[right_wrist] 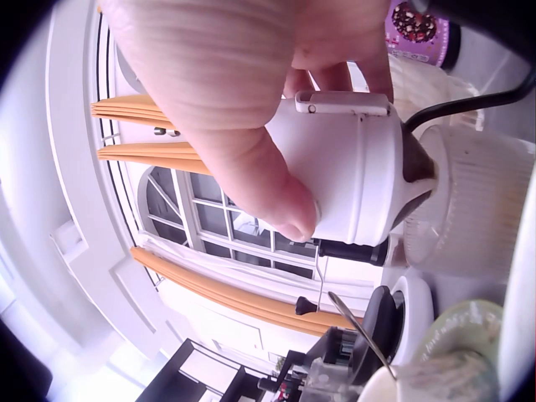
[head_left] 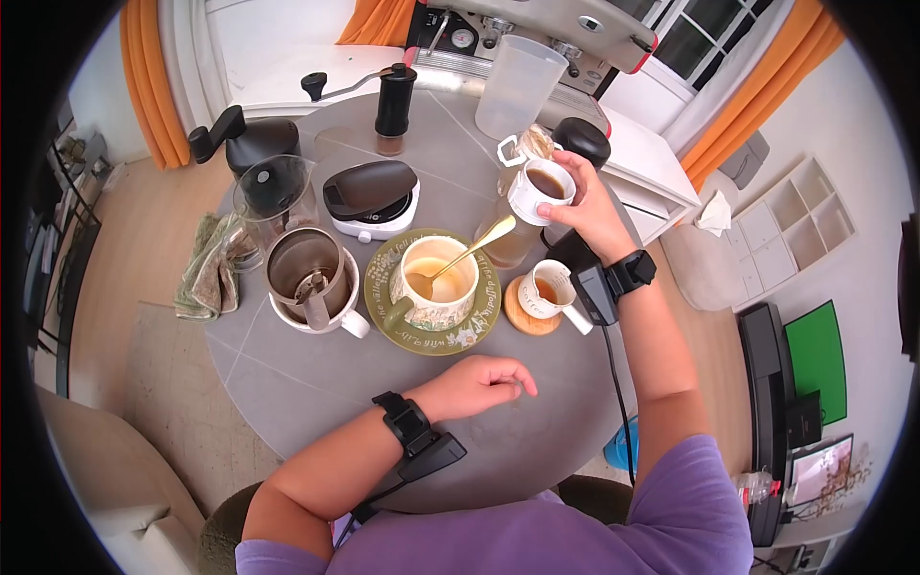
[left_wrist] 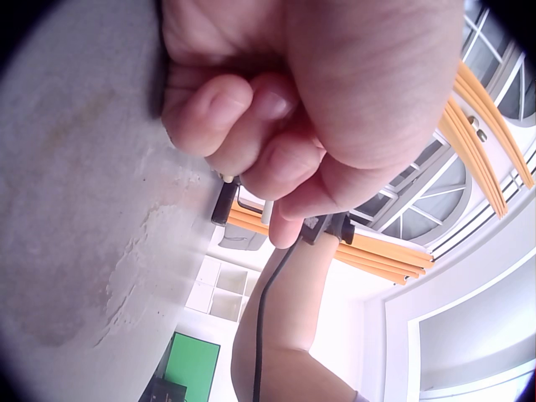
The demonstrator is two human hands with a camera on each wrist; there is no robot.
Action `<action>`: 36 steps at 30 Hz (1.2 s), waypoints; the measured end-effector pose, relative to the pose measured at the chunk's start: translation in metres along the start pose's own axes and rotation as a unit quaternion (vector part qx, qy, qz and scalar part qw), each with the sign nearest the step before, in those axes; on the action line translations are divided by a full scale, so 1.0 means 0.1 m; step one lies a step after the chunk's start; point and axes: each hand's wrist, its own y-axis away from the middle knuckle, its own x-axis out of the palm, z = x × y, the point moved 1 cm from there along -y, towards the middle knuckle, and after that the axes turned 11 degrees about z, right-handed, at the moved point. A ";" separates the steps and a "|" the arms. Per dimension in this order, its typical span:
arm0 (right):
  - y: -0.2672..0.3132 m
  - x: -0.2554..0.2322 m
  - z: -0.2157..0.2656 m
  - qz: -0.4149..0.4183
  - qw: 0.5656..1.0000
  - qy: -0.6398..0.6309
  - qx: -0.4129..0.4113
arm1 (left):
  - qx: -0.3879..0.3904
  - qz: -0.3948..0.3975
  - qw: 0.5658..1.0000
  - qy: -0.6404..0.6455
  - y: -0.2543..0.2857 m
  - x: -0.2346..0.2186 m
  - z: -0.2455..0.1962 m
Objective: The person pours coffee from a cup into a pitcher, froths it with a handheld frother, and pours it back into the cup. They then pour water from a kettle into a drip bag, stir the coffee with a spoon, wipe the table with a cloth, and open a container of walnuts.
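Note:
My right hand (head_left: 592, 213) grips a white cup-shaped coffee filter (right_wrist: 331, 167) by its side, thumb in front, fingers behind. Dark liquid (head_left: 546, 182) shows inside it, and the right wrist view shows a dark lower end between white struts. Right by that end is a ribbed clear glass (right_wrist: 473, 201). My left hand (head_left: 476, 386) rests near the table's front edge, fingers loosely curled, holding nothing. Ahead of it a patterned cup (head_left: 446, 307) with a golden spoon (head_left: 470, 254) stands on a green saucer (head_left: 383, 311). A small white pitcher (head_left: 549, 287) of brown liquid sits on a wooden coaster (head_left: 527, 318).
Left on the table (head_left: 287, 393) are a metal-lined container in a white mug (head_left: 353, 324), a clear jar (head_left: 278, 192), a cloth (head_left: 206, 273) and a black-topped white device (head_left: 374, 196). A hand grinder (head_left: 394, 101), plastic jug (head_left: 517, 86) and espresso machine (head_left: 575, 38) stand behind.

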 end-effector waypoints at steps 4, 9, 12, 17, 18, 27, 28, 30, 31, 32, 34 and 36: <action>0.02 -0.03 0.04 0.000 1.000 0.015 -0.010 | -0.007 0.002 1.000 0.001 0.01 0.00 -0.01; 0.05 -0.10 0.14 0.001 0.998 0.056 -0.015 | 0.004 -0.001 1.000 0.001 0.00 0.00 0.00; 0.08 -0.14 0.17 0.004 0.998 0.064 -0.003 | 0.001 0.000 1.000 0.002 0.01 0.01 -0.03; 0.12 -0.11 0.12 -0.006 1.000 0.026 0.004 | 0.002 0.003 1.000 0.001 0.00 0.00 0.00; 0.12 -0.11 0.09 -0.005 1.000 0.010 0.004 | -0.002 0.003 1.000 0.006 0.00 0.00 0.00; 0.09 -0.04 0.06 0.010 1.000 -0.014 -0.001 | -0.012 0.005 1.000 0.008 0.00 0.01 0.00; 0.08 -0.04 0.04 0.010 1.000 -0.015 -0.001 | -0.014 0.006 1.000 0.016 0.00 0.00 0.00; 0.06 -0.04 -0.01 0.010 1.000 -0.016 -0.003 | -0.011 0.002 1.000 0.009 0.00 0.01 -0.01; 0.05 -0.04 -0.03 0.010 1.000 -0.016 -0.003 | -0.008 -0.003 1.000 0.002 0.00 0.01 -0.01; 0.04 -0.03 -0.05 0.013 1.000 -0.021 -0.007 | -0.008 -0.003 1.000 0.002 0.00 0.01 -0.02; 0.04 -0.03 -0.06 0.015 0.999 -0.027 -0.009 | -0.012 -0.002 1.000 0.008 0.00 0.01 -0.03; 0.04 0.00 -0.03 0.023 0.999 -0.021 0.005 | -0.015 0.003 1.000 0.009 0.00 0.01 -0.04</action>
